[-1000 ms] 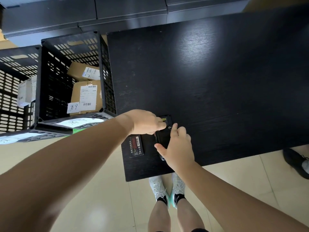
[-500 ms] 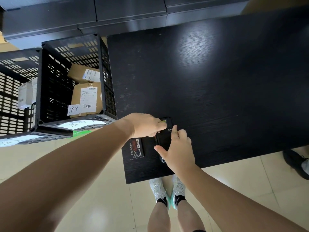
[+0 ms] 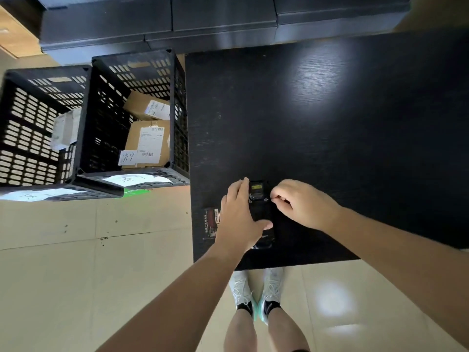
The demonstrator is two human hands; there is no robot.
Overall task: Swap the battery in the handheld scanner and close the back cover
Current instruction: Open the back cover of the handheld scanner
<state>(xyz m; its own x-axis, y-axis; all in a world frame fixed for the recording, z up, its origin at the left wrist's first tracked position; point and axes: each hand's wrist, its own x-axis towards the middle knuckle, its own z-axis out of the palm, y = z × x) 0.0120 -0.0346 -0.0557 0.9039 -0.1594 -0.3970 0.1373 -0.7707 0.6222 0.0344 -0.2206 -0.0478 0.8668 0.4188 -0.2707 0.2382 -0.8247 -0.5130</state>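
Note:
The black handheld scanner (image 3: pixel 261 212) lies back-up near the front edge of the dark table (image 3: pixel 330 148). A yellowish window shows at its far end. My left hand (image 3: pixel 238 217) lies over its left side and grips it, with the thumb across the middle of the back. My right hand (image 3: pixel 302 204) is at its upper right edge. The thumb and forefinger are pinched together beside a small round lock (image 3: pixel 266 199). A loose battery (image 3: pixel 210 222) with a red and black label lies flat just left of the scanner, partly under my left hand.
Two black slotted crates (image 3: pixel 175 110) holding labelled cardboard parcels (image 3: pixel 147 143) stand on the floor left of the table. Dark cabinets (image 3: pixel 203 21) run along the back. My feet in pale shoes (image 3: pixel 256 293) are below the table's front edge.
My left hand has shifted from the scanner's far end down onto its left side. My right hand has left the near end and moved to the upper right edge by the lock.

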